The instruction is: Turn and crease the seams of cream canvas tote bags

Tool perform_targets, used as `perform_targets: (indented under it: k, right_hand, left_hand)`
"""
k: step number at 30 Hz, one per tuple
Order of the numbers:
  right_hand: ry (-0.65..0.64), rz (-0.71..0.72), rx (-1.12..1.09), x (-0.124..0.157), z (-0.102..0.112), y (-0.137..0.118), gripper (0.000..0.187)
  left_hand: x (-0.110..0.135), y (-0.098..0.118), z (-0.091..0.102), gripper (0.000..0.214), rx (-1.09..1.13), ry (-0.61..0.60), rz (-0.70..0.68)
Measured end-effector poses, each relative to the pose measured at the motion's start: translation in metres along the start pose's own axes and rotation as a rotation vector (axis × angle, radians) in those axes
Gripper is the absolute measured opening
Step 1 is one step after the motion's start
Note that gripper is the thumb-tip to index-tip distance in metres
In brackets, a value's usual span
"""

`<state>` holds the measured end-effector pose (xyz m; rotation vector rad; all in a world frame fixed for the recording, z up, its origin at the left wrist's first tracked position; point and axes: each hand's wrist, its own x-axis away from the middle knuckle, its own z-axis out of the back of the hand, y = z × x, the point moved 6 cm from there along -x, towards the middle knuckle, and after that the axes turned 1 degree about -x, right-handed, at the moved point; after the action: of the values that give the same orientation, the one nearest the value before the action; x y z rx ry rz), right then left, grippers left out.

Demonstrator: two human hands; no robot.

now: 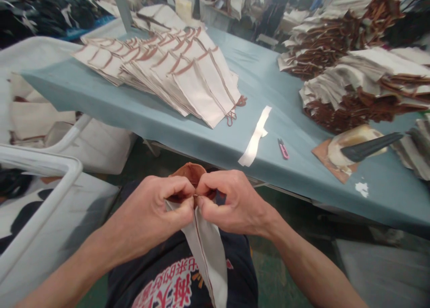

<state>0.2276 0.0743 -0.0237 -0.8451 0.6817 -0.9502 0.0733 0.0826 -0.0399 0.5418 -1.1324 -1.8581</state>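
Cream piece before blue table; white bins at left; green floor

tabletop lies open between the pale stack and bulky brown-edged piles.

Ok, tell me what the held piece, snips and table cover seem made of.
Held piece: probably cloth, matte off-white; it hangs limp and curved.
Snips: even pink body suggests plastic or painted metal; dark end likely metal, too small to judge.
Table cover: cloth or vinyl, smooth blue, since it drapes at the edge.
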Motion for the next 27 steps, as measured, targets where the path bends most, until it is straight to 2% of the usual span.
perform_targets:
  k: [2, 4, 8, 14, 19, 21, 24, 27]
  right_hand:
    - [-0.013, -0.074, -0.124, 0.000, -0.005, 0.008, 0.011]
    - [-0.060, -0.128, -0.274, 0.000, -0.010, 0.013, 0.011]
    - [-0.142, -0.159, -0.437, -0.001, -0.014, 0.017, 0.010]
    - [-0.197, -0.089, -0.432, 0.000, -0.012, 0.017, 0.014]
    - [-0.206, -0.008, -0.281, -0.002, -0.010, 0.020, 0.013]
    - [-0.167, 0.034, -0.236, -0.002, -0.008, 0.019, 0.011]
    - [0.011, 0.053, -0.154, 0.000, 0.003, 0.013, 0.005]
    - [0.126, -0.057, -0.119, 0.007, 0.009, 0.009, 0.008]
  left_hand:
    - [0.001, -0.002, 0.000, 0.022, 0.035, -0.003, 0.010]
    - [0.001, -0.004, 0.000, 0.022, 0.134, -0.060, 0.025]
    - [-0.001, -0.008, 0.002, 0.025, 0.251, -0.168, 0.039]
    - [-0.002, -0.014, 0.005, 0.034, 0.160, -0.257, 0.062]
    - [-0.005, -0.017, 0.005, 0.035, 0.127, -0.380, 0.059]
    - [-0.005, -0.019, 0.003, 0.039, 0.117, -0.417, 0.068]
    - [-0.006, -0.018, 0.001, 0.044, 0.118, -0.344, 0.071]
    - [-0.003, -0.012, 0.005, 0.045, 0.117, -0.135, 0.074]
